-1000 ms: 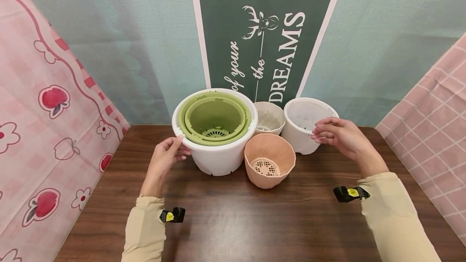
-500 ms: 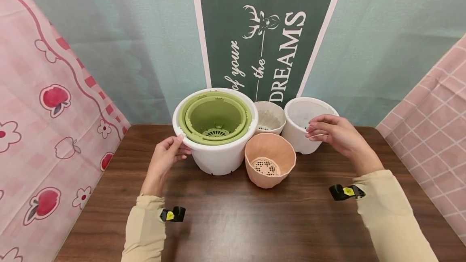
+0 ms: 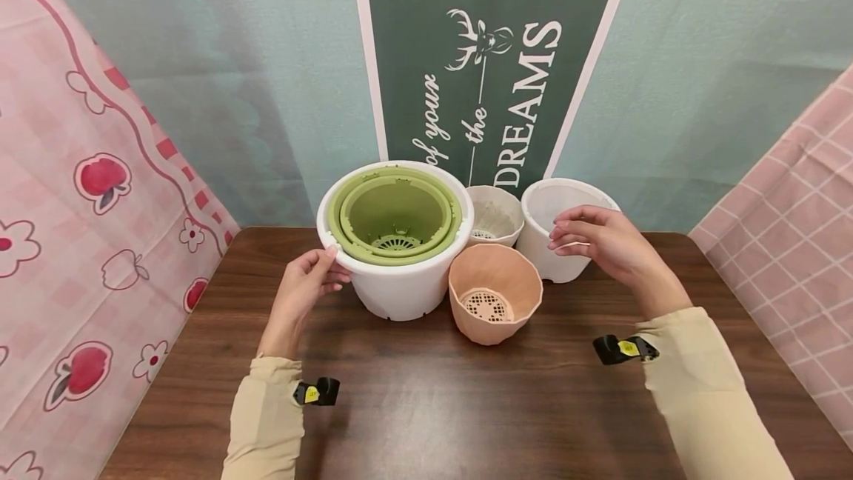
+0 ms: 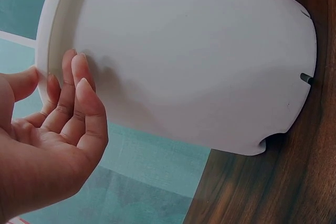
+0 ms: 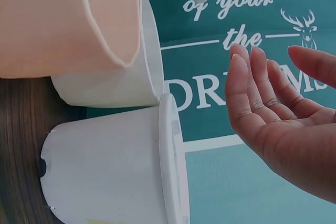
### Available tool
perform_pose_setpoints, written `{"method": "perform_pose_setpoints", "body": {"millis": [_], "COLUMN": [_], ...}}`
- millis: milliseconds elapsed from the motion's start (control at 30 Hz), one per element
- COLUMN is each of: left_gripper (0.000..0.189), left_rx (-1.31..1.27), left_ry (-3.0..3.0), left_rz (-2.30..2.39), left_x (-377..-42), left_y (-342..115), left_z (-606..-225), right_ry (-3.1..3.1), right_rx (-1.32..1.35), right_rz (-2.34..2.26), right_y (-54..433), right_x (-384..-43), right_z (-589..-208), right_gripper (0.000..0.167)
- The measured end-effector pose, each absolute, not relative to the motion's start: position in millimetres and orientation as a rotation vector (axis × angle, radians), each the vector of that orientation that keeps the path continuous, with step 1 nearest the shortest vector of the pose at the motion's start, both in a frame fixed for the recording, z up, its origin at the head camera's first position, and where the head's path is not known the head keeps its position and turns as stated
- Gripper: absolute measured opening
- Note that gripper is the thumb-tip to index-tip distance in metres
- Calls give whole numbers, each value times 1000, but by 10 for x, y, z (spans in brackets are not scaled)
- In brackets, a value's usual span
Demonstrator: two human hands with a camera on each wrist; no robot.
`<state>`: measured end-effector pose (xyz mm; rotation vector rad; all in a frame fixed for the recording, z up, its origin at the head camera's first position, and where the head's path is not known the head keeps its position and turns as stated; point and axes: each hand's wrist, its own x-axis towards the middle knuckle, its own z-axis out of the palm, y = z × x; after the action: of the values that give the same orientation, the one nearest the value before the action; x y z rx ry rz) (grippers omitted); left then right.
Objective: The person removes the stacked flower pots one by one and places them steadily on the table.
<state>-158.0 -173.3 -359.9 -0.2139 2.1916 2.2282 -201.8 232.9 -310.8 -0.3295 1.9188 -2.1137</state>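
My left hand holds the rim of a large white flowerpot, thumb on the rim and fingers curled beneath it against the wall. Nested inside that pot are a green flowerpot and a smaller green one with a slotted bottom. With bent, relaxed fingers and nothing in them, my right hand hovers over the near side of a smaller white flowerpot. In the right wrist view the right hand is apart from the pots, palm visible.
Between the white pots stand a faceted peach flowerpot in front and a cream flowerpot behind. All sit on a dark wooden table. A printed cloth hangs behind, pink cloths at the sides.
My right hand has drifted left and slightly up across the smaller white flowerpot. The left hand keeps its hold on the large white flowerpot's rim, and the pots stay in place.
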Motion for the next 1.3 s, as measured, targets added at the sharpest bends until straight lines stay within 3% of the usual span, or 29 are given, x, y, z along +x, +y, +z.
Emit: {"method": "perform_pose_setpoints", "body": {"millis": [1300], "left_gripper": [26], "left_rx": [-212], "left_ry": [2177], "left_rz": [2262], "left_x": [-1587], "left_y": [-1731], "left_z": [-3625], "right_ry": [2071], "right_rx": [-332], "right_rz": [-1925], "right_y": [1794], "right_x": [-2131], "right_z": [-2977], "right_gripper": [13]}}
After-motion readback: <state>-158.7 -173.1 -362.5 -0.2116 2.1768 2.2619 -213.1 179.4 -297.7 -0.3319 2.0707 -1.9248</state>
